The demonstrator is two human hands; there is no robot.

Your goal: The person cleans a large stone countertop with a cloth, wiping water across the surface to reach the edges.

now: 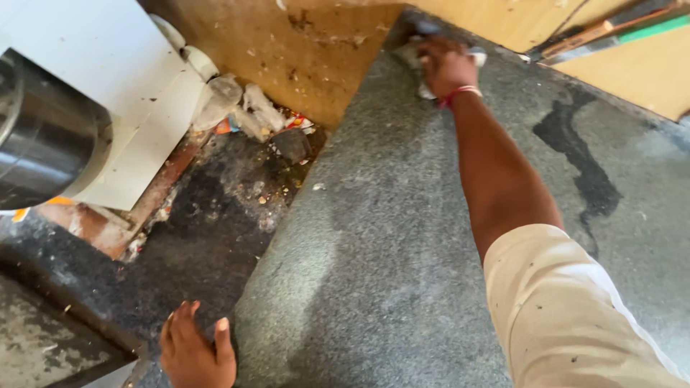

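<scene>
The right hand [447,66] grips a white cloth [477,56], pressed on the far corner of the grey stone counter [402,237]. The left hand [192,350] lies flat and open on the counter's near edge, likely to steady the long reach.

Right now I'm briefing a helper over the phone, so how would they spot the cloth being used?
Start at the grey stone counter and follow it to its far corner under the tan wall. There the right hand, with a red band at the wrist, presses on a pale crumpled cloth. It is the only light, soft thing on that slab.
</scene>
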